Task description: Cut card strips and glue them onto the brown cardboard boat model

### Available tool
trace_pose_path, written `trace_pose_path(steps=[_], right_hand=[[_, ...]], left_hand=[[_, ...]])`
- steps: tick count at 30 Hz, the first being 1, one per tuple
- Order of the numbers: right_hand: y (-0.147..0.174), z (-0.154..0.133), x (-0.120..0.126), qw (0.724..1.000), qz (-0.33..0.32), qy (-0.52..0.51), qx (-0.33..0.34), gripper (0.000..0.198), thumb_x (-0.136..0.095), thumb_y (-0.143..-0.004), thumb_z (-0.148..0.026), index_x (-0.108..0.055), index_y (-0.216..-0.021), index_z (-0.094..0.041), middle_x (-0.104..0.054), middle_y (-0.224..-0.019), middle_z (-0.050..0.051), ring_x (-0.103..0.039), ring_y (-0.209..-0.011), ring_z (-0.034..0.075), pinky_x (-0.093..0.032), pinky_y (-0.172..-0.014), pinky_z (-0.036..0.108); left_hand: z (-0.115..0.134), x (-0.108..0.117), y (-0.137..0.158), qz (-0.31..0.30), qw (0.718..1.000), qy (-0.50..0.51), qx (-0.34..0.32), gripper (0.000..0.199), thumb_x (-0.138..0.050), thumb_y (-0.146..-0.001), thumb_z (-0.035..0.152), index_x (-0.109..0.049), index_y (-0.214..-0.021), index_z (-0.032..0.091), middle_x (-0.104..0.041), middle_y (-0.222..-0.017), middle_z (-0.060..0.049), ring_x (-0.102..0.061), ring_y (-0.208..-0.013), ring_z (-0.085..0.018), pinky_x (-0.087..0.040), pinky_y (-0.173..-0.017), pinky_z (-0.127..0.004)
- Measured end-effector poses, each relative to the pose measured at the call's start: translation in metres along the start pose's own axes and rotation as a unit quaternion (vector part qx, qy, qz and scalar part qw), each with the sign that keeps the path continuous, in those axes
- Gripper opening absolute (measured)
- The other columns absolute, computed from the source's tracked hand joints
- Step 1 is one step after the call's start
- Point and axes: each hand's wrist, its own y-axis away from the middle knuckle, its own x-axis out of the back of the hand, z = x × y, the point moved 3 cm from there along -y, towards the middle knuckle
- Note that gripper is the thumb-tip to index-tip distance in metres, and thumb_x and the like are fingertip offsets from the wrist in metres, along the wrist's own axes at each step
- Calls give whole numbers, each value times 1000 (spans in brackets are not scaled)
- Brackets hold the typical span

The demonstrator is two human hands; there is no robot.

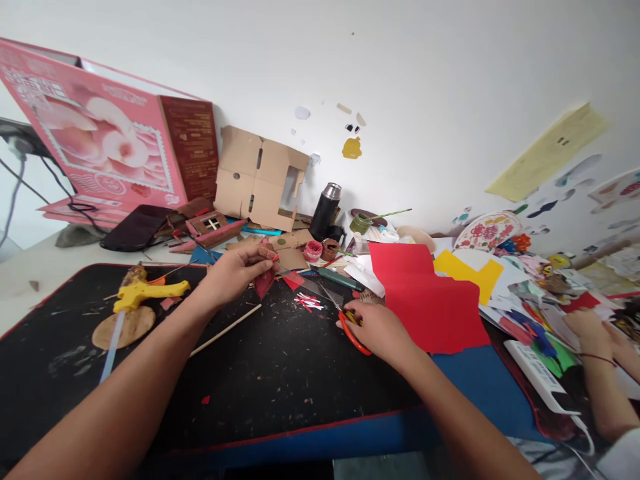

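Note:
My left hand (243, 268) is closed in a pinch over the back of the mat. Its fingers grip a small dark red piece (264, 285), partly hidden behind them, and a bright red tip shows at the fingertips. Scissors with orange-red handles (356, 339) are in my right hand (376, 325), their blades apart and pointing to the back left. Between the hands lies a small pile of thin red and white paper strips (307, 302). A thin wooden stick (227, 329) rests below my left hand.
A yellow glue gun (150, 293) lies on a wooden disc (125, 328) at left. Red paper (430, 307) covers the mat's right side. Behind stand a black thermos (326, 212), paint jars (313, 251) and cardboard (260, 177). Another person's hands (593, 333) are at far right, near a power strip (534, 375).

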Motion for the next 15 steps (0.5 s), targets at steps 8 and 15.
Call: trace_pose_path(steps=[8, 15], right_hand=[[4, 3, 2, 998, -9, 56, 32, 22, -72, -101, -35, -78, -118, -23, -84, -111, 10, -79, -99, 31, -43, -66, 31], [14, -7, 6, 994, 73, -64, 58, 24, -64, -106, -36, -81, -120, -25, -86, -109, 8, -80, -99, 29, -53, -76, 34]], left_hand=[[3, -1, 1, -2, 1000, 2, -12, 29, -82, -80, 46, -72, -94, 22, -83, -91, -6, -79, -87, -24, -60, -80, -36], [3, -2, 2, 0, 1000, 8, -18, 31, -84, -81, 48, -71, -93, 22, -82, -88, -6, -77, -81, -24, -60, -77, -36]])
